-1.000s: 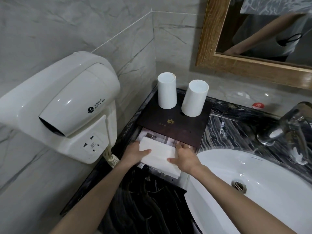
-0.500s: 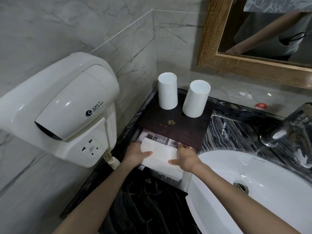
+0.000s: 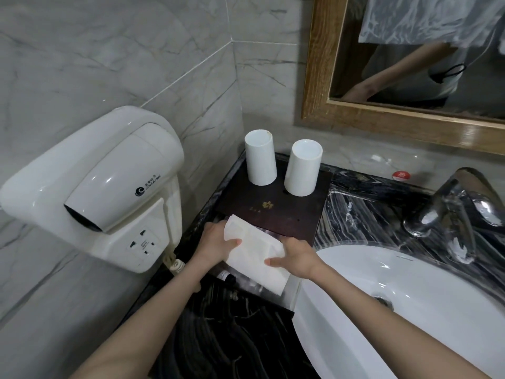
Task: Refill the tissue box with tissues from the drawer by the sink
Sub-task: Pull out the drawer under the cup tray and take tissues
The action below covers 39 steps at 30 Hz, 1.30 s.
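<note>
A white stack of tissues [image 3: 257, 258] is held between both hands above an open drawer [image 3: 293, 289] that slides out of a dark wooden box [image 3: 276, 212] on the black marble counter. My left hand [image 3: 218, 242] grips the stack's left end, thumb on top. My right hand [image 3: 296, 257] grips its right side, thumb across the top sheet. The stack is tilted, with its far left corner raised. Small toiletry items lie in the drawer under the stack, mostly hidden.
Two white cups [image 3: 260, 157] [image 3: 302, 168] stand on the box top. A wall hair dryer [image 3: 103, 187] with socket juts out at left. White sink basin [image 3: 410, 302] and chrome faucet [image 3: 451, 212] are at right. A wood-framed mirror [image 3: 382, 116] hangs behind.
The tissue stack has risen out of the drawer and tilted, its left end lifted. Both hands have closed round it and come up with it.
</note>
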Tool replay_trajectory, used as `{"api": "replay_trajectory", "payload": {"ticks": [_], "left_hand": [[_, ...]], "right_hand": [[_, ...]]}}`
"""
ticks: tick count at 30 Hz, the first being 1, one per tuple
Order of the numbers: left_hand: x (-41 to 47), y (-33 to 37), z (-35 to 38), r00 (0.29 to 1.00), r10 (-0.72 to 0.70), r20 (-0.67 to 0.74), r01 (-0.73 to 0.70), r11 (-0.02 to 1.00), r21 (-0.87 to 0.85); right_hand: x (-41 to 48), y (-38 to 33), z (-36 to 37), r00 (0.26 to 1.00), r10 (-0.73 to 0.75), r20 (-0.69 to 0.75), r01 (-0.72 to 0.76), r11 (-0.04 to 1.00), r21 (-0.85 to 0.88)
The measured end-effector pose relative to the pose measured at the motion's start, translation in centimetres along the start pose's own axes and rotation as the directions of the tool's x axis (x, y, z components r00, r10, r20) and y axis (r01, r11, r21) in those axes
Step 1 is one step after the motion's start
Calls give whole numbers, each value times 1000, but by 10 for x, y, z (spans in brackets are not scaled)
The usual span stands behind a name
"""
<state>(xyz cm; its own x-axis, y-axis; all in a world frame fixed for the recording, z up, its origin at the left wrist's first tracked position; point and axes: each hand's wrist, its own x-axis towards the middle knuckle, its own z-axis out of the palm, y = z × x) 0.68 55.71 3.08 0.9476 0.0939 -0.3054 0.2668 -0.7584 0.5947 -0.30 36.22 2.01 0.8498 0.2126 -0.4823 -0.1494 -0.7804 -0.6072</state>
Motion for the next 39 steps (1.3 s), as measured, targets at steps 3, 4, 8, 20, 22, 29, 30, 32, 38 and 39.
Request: {"api": "replay_trajectory", "payload": {"ticks": [3,4,8,20,22,29,30,32,38,39], "left_hand": [[-4,12,-7,1000,19,-8,-19,1000,-15],[-5,15,-8,1000,18,-6,-18,1000,-24],[-12,31,-13,998,57,-7,-57,995,-81],[-26,90,-4,952,276,129,-238,938,-251],[-28,101,2,941,302,150,-249,922,-297],[-33,135,28,902,361,237,-221,857,-465],[-33,140,31,902,355,245,-202,849,-488],[-34,149,37,896,351,273,-169,837,-521],[-37,173,56,835,340,432,-42,823,-567],[-38,176,60,819,353,452,-40,821,-569]], "right_hand": [[-9,-2,-15,1000,-9,14,8,996,92],[-12,-1,-19,1000,-15,9,14,992,129],[-27,6,-35,998,-55,-12,56,971,234],[-82,46,-73,995,-17,-100,61,887,457],[-91,56,-78,993,-4,-120,65,858,509],[-125,86,-94,982,34,-186,87,792,604],[-130,90,-96,980,40,-197,91,785,613],[-140,97,-99,973,50,-225,104,777,621],[-167,123,-103,957,107,-269,105,736,668],[-172,127,-103,954,115,-277,108,729,676]]}}
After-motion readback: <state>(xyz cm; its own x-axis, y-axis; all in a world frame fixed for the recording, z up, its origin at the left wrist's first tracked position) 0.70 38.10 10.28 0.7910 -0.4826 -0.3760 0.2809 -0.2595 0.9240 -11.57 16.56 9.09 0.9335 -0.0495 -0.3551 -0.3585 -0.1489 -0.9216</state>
